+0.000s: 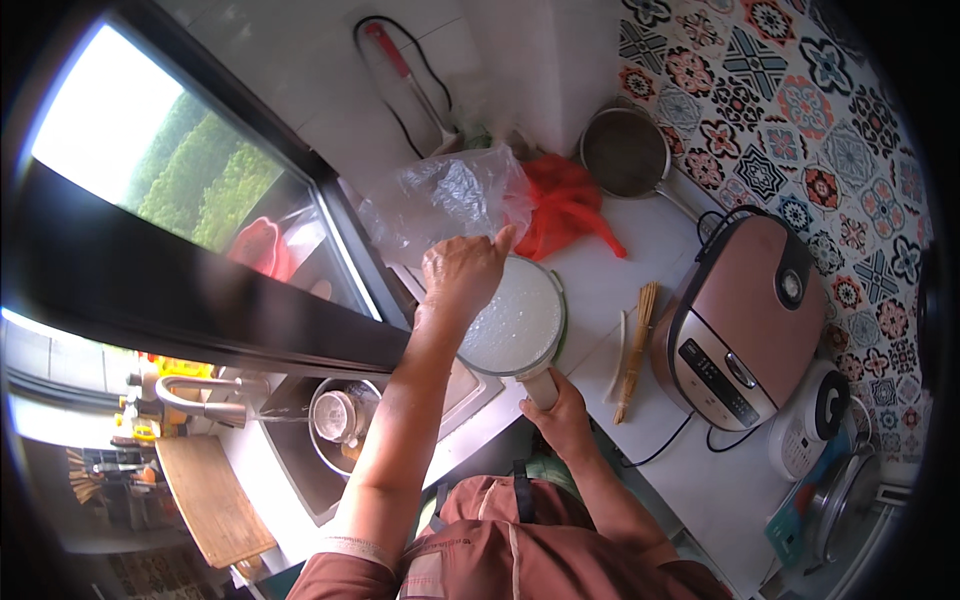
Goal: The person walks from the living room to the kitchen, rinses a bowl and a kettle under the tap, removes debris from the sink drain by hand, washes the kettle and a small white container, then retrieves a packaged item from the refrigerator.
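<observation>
My right hand (pixel 561 420) is closed around the pale handle (pixel 540 388) of a round jug (pixel 564 300) with a clear rim. White frothy liquid (pixel 519 319) fills the jug almost to its brim. At the jug's far left edge is my left hand (pixel 463 271), its back towards me and its thumb pointing away. The left fingers are hidden beneath that hand, so I cannot see whether they hold anything. Just beyond it lies a crumpled clear plastic bag (pixel 450 196), with a red plastic bag (pixel 562 206) beside it.
Water runs from a faucet (pixel 202 397) into a metal bowl (pixel 330 461) in the sink, around a clear container (pixel 335 416). Right of the jug lie a bamboo brush (pixel 636 352), a rice cooker (pixel 742 315) and a saucepan (pixel 625 152). A window frame (pixel 300 315) juts in at left.
</observation>
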`<action>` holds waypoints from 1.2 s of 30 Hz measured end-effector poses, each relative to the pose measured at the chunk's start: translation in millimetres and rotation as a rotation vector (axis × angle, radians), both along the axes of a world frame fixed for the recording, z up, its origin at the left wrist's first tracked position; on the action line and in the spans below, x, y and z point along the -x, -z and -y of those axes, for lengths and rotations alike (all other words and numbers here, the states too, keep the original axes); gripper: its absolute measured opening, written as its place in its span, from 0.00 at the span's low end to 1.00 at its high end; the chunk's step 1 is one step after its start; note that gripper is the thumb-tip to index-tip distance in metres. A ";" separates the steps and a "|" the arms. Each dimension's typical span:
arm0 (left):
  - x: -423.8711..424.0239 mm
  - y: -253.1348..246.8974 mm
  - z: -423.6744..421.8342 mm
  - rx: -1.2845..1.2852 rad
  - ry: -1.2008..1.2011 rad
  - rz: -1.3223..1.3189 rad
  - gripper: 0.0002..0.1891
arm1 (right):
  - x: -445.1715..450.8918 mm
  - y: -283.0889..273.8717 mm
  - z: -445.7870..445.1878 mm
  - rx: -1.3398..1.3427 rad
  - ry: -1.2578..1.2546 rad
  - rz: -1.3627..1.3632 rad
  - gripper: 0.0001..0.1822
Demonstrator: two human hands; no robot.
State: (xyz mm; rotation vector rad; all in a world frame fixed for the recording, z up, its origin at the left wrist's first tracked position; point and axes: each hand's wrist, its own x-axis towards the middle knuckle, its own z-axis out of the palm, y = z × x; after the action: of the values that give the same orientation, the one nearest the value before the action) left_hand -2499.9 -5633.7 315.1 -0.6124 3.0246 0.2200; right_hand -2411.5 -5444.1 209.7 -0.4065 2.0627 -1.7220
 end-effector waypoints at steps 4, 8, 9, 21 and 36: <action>-9.9 36.4 6.5 0.301 0.081 -0.284 0.25 | -1.4 11.5 4.9 0.078 -0.015 0.127 0.18; -15.6 63.6 -12.7 0.255 0.099 -0.784 0.04 | -0.1 19.7 -2.6 0.163 -0.096 0.115 0.17; -20.9 42.7 -44.2 0.360 0.255 -0.737 0.08 | 11.0 17.7 -8.6 0.148 -0.037 0.059 0.19; -433.5 169.2 55.4 -0.200 -0.524 -0.161 0.10 | -46.7 119.5 -121.1 -0.426 -0.009 0.280 0.07; -579.0 234.1 235.7 -0.588 -0.887 -0.582 0.18 | -255.1 54.6 122.8 -0.574 -0.507 -0.516 0.11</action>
State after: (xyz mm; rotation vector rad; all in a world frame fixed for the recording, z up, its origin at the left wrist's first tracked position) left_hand -1920.9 -5869.4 80.9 -2.0031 2.6061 1.4460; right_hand -2156.4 -5566.9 155.1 -1.1446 2.3886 -0.7321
